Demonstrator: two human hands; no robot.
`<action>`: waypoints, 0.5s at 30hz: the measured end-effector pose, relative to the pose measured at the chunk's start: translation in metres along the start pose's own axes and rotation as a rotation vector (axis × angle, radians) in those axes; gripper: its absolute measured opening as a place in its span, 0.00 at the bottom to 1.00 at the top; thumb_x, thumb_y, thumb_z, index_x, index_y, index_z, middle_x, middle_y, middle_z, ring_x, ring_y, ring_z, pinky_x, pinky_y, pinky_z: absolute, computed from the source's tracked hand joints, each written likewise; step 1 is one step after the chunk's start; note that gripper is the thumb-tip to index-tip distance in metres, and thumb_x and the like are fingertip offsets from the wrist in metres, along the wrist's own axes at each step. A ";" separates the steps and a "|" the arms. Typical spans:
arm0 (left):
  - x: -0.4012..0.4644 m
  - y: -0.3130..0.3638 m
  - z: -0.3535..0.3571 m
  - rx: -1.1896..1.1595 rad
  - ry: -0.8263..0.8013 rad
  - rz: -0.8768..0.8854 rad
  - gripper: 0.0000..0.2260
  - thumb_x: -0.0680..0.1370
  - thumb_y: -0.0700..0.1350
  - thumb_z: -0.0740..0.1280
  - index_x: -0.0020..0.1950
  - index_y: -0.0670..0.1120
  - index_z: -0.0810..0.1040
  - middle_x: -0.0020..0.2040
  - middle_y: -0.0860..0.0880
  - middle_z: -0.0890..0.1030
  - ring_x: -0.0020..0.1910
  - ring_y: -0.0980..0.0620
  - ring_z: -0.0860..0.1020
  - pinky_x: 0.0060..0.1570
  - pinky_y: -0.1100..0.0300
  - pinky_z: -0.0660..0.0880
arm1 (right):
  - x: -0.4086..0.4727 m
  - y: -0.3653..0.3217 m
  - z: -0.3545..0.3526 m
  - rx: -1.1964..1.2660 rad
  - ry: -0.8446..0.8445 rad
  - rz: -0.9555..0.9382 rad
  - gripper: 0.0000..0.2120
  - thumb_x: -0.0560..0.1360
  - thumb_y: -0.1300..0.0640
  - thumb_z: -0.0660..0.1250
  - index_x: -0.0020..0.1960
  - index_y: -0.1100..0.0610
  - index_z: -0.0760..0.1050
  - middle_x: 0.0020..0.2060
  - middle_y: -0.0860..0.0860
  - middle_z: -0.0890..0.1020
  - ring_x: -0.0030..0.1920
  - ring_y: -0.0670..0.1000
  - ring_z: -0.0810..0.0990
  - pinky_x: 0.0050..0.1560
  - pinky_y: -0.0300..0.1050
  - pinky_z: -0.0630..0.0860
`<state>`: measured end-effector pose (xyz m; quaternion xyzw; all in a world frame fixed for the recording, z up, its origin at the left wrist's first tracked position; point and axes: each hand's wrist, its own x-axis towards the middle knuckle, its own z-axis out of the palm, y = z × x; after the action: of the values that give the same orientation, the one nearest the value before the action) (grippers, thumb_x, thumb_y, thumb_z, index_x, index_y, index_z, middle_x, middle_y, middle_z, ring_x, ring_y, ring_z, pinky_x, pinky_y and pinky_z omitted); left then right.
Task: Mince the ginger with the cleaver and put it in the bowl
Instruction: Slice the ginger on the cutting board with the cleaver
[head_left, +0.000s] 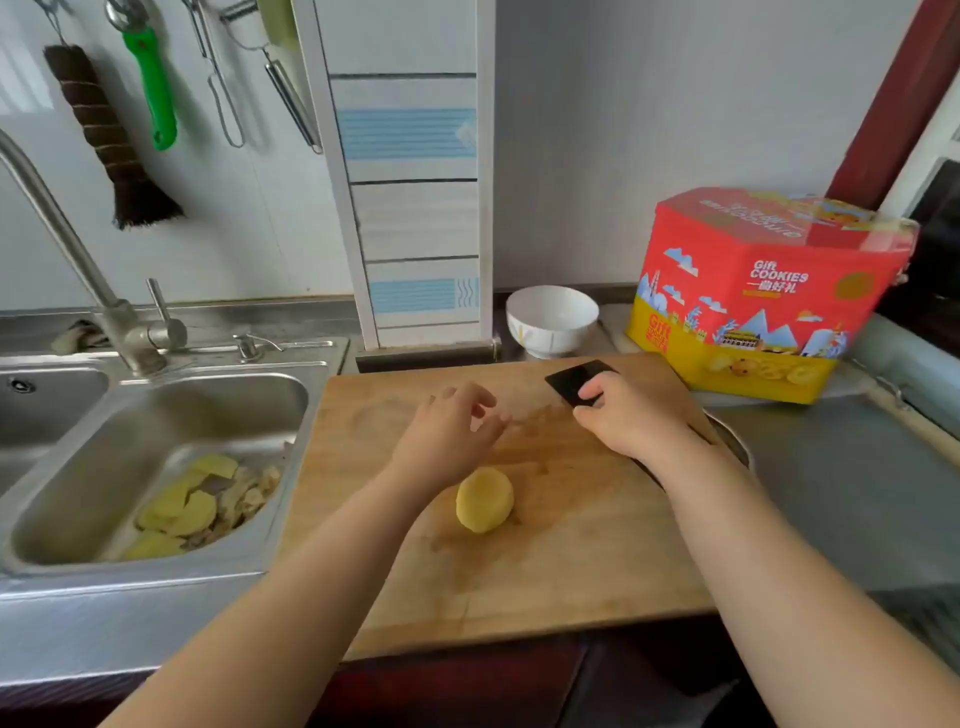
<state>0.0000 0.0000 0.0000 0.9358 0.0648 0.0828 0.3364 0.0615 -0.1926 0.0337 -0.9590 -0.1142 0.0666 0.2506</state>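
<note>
On the wooden board (519, 571), the right hand (631, 418) is clamped on the cleaver (574, 380), whose dark blade points toward the far edge. The left hand (452, 428) hovers just left of it, fingers loosely spread and holding nothing. Between the two hands lies a blurred scatter of ginger (537, 415) bits. A peeled potato (484, 500) sits nearer. The white bowl (551, 319) stands beyond the board, left of the cookie box (769, 296).

Counter (841, 499) under cutting board (571, 582), bowl (551, 318)
</note>
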 end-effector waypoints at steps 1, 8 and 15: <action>-0.007 -0.001 0.004 0.090 -0.046 -0.008 0.18 0.78 0.63 0.59 0.63 0.55 0.72 0.57 0.55 0.75 0.58 0.52 0.71 0.58 0.52 0.72 | -0.005 0.007 0.003 -0.071 0.004 0.056 0.18 0.79 0.50 0.64 0.67 0.53 0.73 0.61 0.52 0.79 0.60 0.55 0.77 0.57 0.48 0.75; -0.033 -0.006 0.027 0.265 -0.245 0.072 0.29 0.71 0.69 0.64 0.68 0.58 0.68 0.65 0.54 0.68 0.66 0.51 0.64 0.64 0.53 0.67 | -0.023 0.038 0.020 -0.321 0.156 0.259 0.25 0.77 0.43 0.64 0.70 0.53 0.68 0.66 0.58 0.73 0.66 0.60 0.70 0.64 0.55 0.69; -0.040 -0.010 0.027 0.111 -0.215 0.164 0.32 0.66 0.60 0.76 0.67 0.63 0.67 0.62 0.61 0.70 0.64 0.56 0.67 0.63 0.57 0.69 | -0.047 0.064 0.022 -0.291 0.214 0.333 0.30 0.77 0.36 0.60 0.71 0.53 0.64 0.64 0.58 0.73 0.63 0.58 0.74 0.46 0.48 0.72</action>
<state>-0.0342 -0.0157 -0.0311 0.9586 -0.0439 0.0054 0.2815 0.0245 -0.2486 -0.0140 -0.9922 0.0643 -0.0121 0.1062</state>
